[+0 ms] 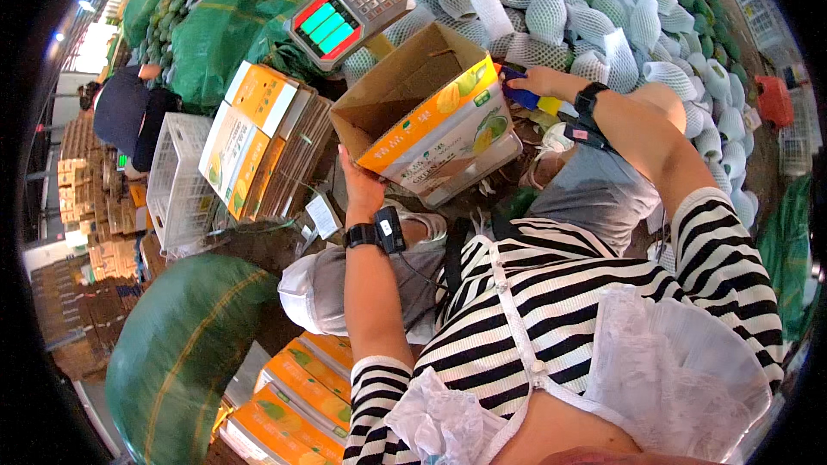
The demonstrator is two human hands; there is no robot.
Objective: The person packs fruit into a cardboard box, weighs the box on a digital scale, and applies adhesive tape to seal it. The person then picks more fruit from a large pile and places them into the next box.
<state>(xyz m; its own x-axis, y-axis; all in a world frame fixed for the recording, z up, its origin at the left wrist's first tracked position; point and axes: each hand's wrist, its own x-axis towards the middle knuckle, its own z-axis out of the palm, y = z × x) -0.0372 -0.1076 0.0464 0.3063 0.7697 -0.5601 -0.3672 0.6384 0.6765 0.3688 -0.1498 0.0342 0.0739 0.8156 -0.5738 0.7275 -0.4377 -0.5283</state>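
An open printed carton (446,123) with mango pictures stands tilted in front of me, its brown inside (404,87) showing. My left hand (363,186) grips its near left edge, the thumb up along the side. At the carton's right end, my right hand (546,82) is closed around a blue and yellow hand tool (523,92), apparently a tape dispenser; the fingers hide part of it. The tool is close against the carton's right edge; whether it touches cannot be told. Beyond the carton is a digital scale (349,13) with a lit green display.
Mangoes in white foam nets (588,13) are heaped beyond the carton. Flat cartons (265,142) are stacked at left beside a white plastic crate (181,181). A green sack (187,349) and orange boxes (291,407) lie nearer. Another person (132,110) bends at far left.
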